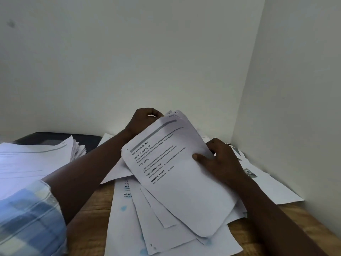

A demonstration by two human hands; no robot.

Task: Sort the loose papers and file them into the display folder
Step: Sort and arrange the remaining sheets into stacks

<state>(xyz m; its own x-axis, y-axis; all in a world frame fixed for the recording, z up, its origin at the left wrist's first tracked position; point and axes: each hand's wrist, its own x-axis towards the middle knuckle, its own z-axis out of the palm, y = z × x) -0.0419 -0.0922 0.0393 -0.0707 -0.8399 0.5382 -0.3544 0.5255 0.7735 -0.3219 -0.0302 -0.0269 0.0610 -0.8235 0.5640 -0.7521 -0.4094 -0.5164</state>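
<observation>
**Left arm, entering from 8 o'clock.** A sleeve [31, 215] of checked cloth ends near the elbow. The check runs in broad bands of mid blue, pale blue and off-white, which cross to form darker blue squares. The cloth lies in soft folds. The hem, at the 2 o'clock end of the sleeve, is a pale off-white band, slightly puckered. Beyond the hem the left forearm [88, 169] and left hand [142, 119] are bare.

**Right arm, entering from 5 o'clock.** The right forearm [276, 218] and right hand [219, 159] are bare as far as the frame edge.
</observation>
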